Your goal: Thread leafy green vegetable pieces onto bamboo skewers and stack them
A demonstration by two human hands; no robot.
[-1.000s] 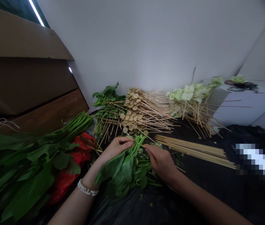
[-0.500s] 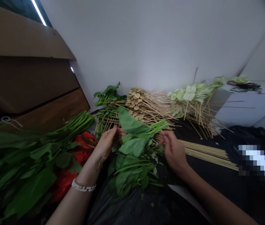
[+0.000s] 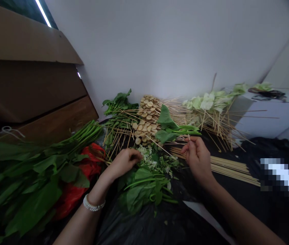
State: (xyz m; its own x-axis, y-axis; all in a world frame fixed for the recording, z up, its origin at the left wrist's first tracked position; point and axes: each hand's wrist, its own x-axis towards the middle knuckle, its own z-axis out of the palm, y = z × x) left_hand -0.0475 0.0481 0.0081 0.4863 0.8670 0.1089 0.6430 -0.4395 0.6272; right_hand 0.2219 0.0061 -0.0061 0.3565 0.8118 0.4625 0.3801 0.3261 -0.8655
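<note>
My right hand (image 3: 197,158) is closed in a pinch on a thin bamboo skewer, whose tip shows above the fingers. A bunch of leafy greens (image 3: 168,126) hangs just beyond those fingertips, its stems pointing right; it appears to be on the skewer, though the joint is hard to see. My left hand (image 3: 125,162), with a white beaded bracelet (image 3: 93,204) at the wrist, has loosely curled fingers and nothing visible in them. It hovers left of chopped pale-green bits (image 3: 148,158). Below both hands lies a small pile of loose leafy greens (image 3: 144,190).
Skewered tan slices (image 3: 148,105), skewered greens (image 3: 120,102) and skewered pale leaves (image 3: 208,102) line the wall. Bare skewers (image 3: 231,166) lie right. Large greens (image 3: 32,180) and a red plastic bag (image 3: 90,166) are left, before a cardboard box (image 3: 29,88).
My right hand has moved right with the skewer and greens, which now sit farther right and away. My left hand has drawn back from the leaves and lowered slightly.
</note>
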